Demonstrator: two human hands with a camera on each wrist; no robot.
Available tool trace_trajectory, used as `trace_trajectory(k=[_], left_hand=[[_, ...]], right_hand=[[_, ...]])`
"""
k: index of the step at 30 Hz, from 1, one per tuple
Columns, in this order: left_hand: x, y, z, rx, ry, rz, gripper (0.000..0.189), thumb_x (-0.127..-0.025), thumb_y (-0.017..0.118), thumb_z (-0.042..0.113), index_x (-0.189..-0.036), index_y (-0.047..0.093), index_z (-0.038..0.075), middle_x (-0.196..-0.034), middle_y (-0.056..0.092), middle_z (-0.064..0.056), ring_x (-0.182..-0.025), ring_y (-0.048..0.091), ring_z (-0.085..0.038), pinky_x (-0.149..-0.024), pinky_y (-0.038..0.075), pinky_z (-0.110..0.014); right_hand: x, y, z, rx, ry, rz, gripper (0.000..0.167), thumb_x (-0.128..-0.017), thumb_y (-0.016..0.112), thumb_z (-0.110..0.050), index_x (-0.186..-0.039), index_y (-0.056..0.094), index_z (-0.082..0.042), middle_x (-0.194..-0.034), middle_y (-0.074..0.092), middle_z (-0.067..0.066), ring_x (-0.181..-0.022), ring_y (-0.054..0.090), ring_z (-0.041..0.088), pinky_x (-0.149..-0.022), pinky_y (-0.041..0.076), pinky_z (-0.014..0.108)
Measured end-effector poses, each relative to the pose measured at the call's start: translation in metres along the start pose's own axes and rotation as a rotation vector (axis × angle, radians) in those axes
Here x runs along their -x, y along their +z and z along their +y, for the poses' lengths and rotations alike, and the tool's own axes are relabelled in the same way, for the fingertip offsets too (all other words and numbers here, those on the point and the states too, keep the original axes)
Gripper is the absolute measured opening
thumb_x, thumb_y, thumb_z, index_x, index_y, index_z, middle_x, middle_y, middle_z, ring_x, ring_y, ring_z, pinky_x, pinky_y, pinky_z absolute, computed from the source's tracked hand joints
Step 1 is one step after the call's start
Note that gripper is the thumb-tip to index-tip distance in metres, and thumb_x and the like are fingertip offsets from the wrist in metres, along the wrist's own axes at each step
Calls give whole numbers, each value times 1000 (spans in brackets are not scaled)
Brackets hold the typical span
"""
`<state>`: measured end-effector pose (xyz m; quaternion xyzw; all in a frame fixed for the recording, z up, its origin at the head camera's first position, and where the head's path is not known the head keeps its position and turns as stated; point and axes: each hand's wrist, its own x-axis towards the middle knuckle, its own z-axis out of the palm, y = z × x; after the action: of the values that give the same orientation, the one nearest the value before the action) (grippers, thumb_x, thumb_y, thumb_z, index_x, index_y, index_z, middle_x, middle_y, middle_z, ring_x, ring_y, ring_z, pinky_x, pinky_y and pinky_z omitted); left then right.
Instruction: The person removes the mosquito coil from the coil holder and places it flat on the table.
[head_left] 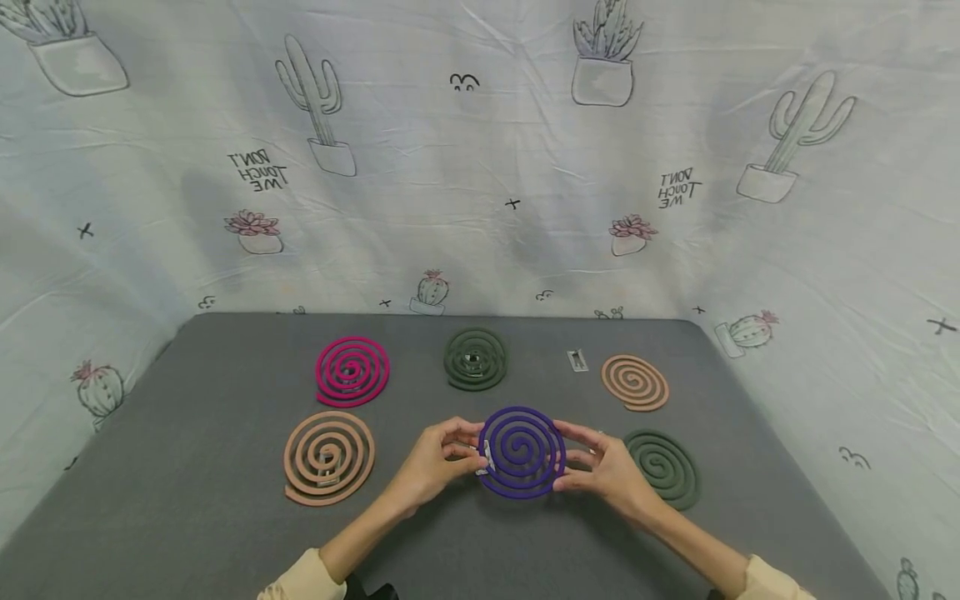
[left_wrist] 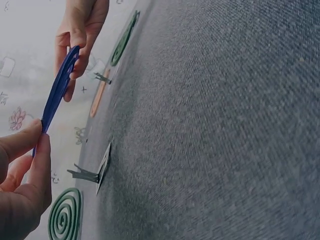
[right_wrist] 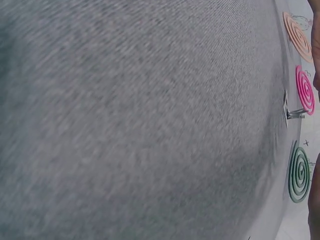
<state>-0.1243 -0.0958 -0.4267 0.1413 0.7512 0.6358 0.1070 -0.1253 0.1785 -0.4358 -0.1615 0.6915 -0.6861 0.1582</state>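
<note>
Both hands hold a purple mosquito coil (head_left: 521, 452) above the table, one at each side. My left hand (head_left: 442, 457) pinches its left edge between thumb and fingers; my right hand (head_left: 603, 468) grips the right edge. In the left wrist view the coil (left_wrist: 61, 90) appears nearly edge-on, between the left hand (left_wrist: 25, 185) and the right hand (left_wrist: 82, 30). A small metal coil stand (left_wrist: 100, 172) is on the table with its prong raised, partly hidden by the coil and fingers in the head view. Only slivers of a hand (right_wrist: 315, 200) show in the right wrist view.
Pink (head_left: 352, 372), dark green (head_left: 476, 359) and orange (head_left: 329, 458) coils lie left and behind, over metal stands. Another orange coil (head_left: 634, 383) and green coil (head_left: 663, 469) lie right. A bare stand (head_left: 577, 360) is at back right. Printed cloth (head_left: 480, 167) encloses the grey table.
</note>
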Motion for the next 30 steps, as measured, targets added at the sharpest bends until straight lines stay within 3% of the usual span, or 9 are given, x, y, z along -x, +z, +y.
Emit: trace_trajectory(k=[8, 17, 22, 30], left_hand=[[-3, 8, -1, -22, 41, 0, 38, -80, 74, 5, -113, 60, -5, -124, 59, -23, -90, 69, -25, -68, 53, -16], [-5, 16, 1, -38, 54, -19, 42, -77, 75, 0, -115, 58, -7, -119, 57, -24, -88, 68, -28, -65, 53, -17], [-7, 20, 0, -58, 67, 4, 41, -76, 76, -1, -113, 59, -8, -114, 59, -24, -86, 69, -30, -63, 52, -15], [-13, 30, -1, -76, 65, 39, 37, -74, 77, -2, -107, 61, -7, -115, 62, -23, -83, 70, -28, -64, 54, -15]], right_hand=[[3, -8, 1, 44, -1, 22, 79, -71, 79, 0, -137, 37, 13, -141, 35, 36, -100, 66, 9, -78, 57, 25], [10, -21, 7, 22, -50, -56, 77, -74, 75, 4, -139, 34, 14, -145, 32, 31, -110, 62, 10, -82, 56, 26], [12, -28, 7, 55, -68, -89, 74, -77, 73, 3, -140, 34, 12, -147, 26, 33, -115, 59, 9, -85, 55, 26], [14, -32, 6, 114, -32, -15, 67, -78, 73, 1, -133, 40, 18, -139, 34, 39, -108, 62, 5, -82, 56, 26]])
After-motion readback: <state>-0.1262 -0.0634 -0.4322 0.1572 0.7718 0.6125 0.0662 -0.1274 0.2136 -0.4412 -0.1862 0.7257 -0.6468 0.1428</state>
